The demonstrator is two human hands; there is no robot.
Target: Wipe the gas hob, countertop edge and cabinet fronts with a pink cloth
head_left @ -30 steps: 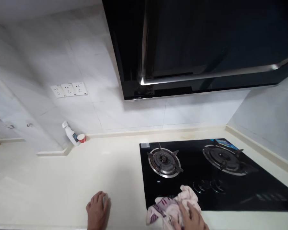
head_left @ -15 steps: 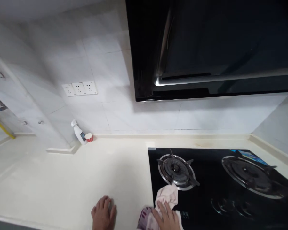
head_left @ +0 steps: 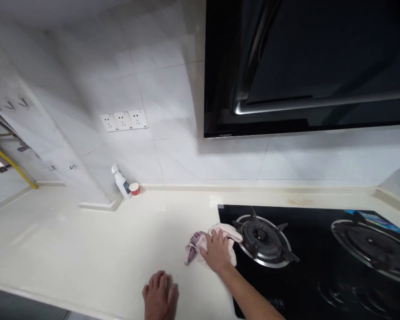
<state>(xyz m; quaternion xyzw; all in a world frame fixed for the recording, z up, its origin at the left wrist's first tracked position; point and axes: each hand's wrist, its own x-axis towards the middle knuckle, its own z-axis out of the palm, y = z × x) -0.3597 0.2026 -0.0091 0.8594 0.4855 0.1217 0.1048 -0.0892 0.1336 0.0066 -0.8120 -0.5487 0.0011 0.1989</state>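
Note:
My right hand [head_left: 217, 255] presses down on a pale pink cloth [head_left: 231, 232] with purple patterned parts, its fingers bent over the fabric. The cloth lies bunched across the left edge of the black gas stove [head_left: 303, 266], partly on the counter and close to the left burner [head_left: 262, 240]. My left hand [head_left: 158, 295] rests on the cream countertop [head_left: 100, 253] near its front, fingers loosely bent and holding nothing.
A white spray bottle [head_left: 122, 183] leans by a small red and white cup [head_left: 134, 189] at the back wall. Above the stove hangs a black range hood [head_left: 303, 120]. The right burner [head_left: 370, 244] lies further right, and wall sockets [head_left: 124, 120] are behind the counter.
My right hand has pushed the cloth forward along the stove's left edge, towards the wall, and more forearm shows. My left hand stays on the counter. The view has shifted left.

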